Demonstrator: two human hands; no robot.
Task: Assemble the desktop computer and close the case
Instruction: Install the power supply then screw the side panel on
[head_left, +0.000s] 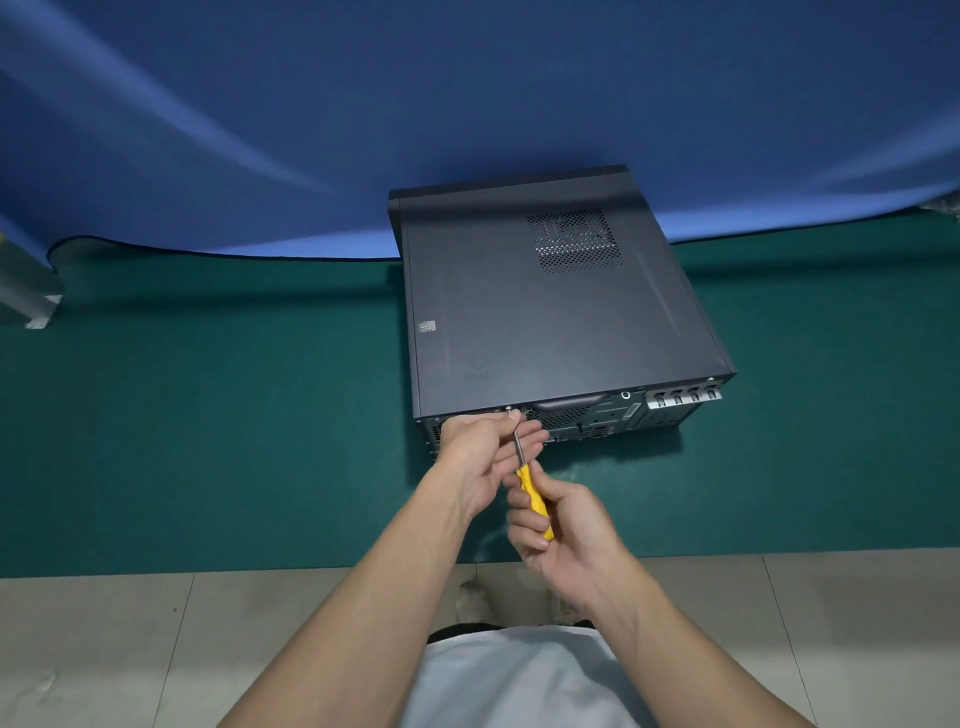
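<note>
Fingers (522, 525) of the right hand (571, 540) are curled round the yellow handle of a screwdriver (535, 501). Its shaft is pinched near the tip by the left hand (478, 452). The closed computer case (545, 312) is laid flat on the green tabletop (208, 441), its rear edge touched by the left fingers.

Viewpoint: we look from head height, standing at the near edge of the table (208, 441).
Facing: forward and down, toward its far edge.
Nearness: within our reach.

A repair workbench: a computer case (545, 312) lies on a green mat (208, 441), blue cloth backdrop (467, 104) behind, tiled floor (104, 649) below.
</note>
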